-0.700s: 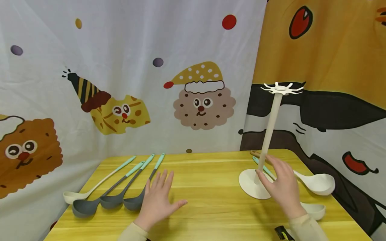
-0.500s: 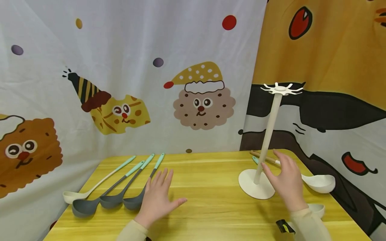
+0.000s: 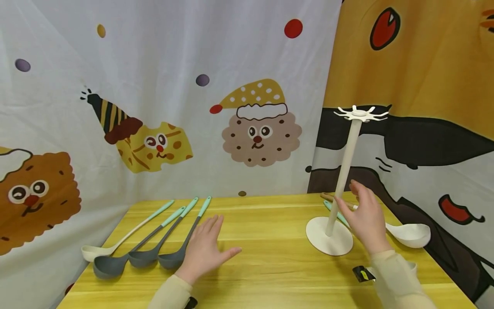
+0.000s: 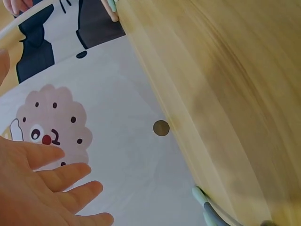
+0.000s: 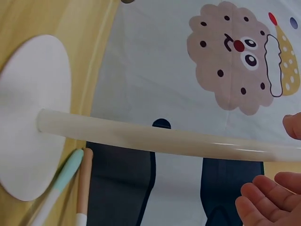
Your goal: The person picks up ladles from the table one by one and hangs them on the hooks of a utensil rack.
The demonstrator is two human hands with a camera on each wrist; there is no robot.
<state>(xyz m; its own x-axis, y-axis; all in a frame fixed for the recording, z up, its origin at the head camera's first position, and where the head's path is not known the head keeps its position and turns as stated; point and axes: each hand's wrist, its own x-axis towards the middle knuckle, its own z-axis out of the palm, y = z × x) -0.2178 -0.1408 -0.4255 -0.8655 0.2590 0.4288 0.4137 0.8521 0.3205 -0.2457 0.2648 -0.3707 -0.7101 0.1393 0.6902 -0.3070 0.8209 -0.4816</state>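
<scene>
A cream stand with a round base (image 3: 329,236) and a ring of hooks (image 3: 360,113) on top stands upright at the right of the table. My right hand (image 3: 368,216), fingers spread, is beside its pole (image 3: 346,165); in the right wrist view the pole (image 5: 164,139) passes in front of the thumb and fingers, with no grip on it. My left hand (image 3: 204,249) hovers with fingers extended over the table, just right of the dark grey ladles (image 3: 171,259), and holds nothing. The left wrist view shows its spread fingers (image 4: 70,181).
At the left lie several mint-handled ladles, one of them cream (image 3: 94,252). Behind and right of the stand are a white ladle (image 3: 413,235) and a mint handle (image 3: 341,218). A black tag (image 3: 363,274) lies near my right sleeve. A printed curtain (image 3: 247,51) hangs behind the table.
My right hand has risen and shifted slightly right, from low beside the pole to higher up. The left hand has barely moved; the stand stays in place.
</scene>
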